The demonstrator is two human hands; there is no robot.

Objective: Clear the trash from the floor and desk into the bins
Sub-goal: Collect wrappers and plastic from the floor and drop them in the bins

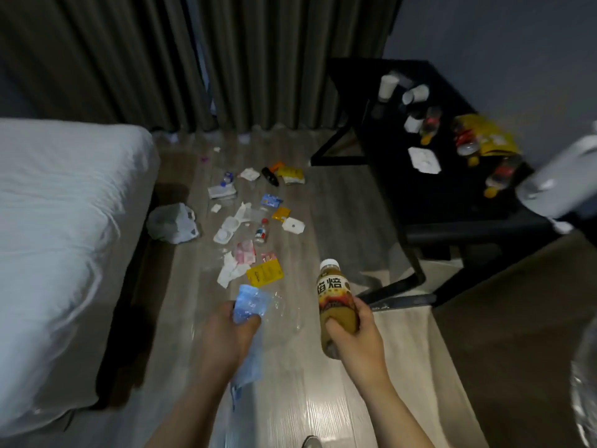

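Well, the bottle (332, 292) is the bulkiest thing I carry. My right hand (355, 331) is wrapped round its lower half, cap pointing away from me, above the floor (323, 221). It looks partly full of brown drink, so I judge it weighty, stiff and smooth-skinned; a grip round the body suits it. My left hand (229, 337) is bunched on a blue plastic wrapper (250, 302). It is light, soft, and likely to slither loose unless scrunched. The glossy wood floor runs between the white bed (58, 237) on my left and the black bench (436, 195) on my right, which bears paper cups (416, 93) and more bottles. Strewn ahead lie a white plastic bag (172, 223), a yellow sachet (265, 273) and a small bottle (261, 232). I see no bin plainly.
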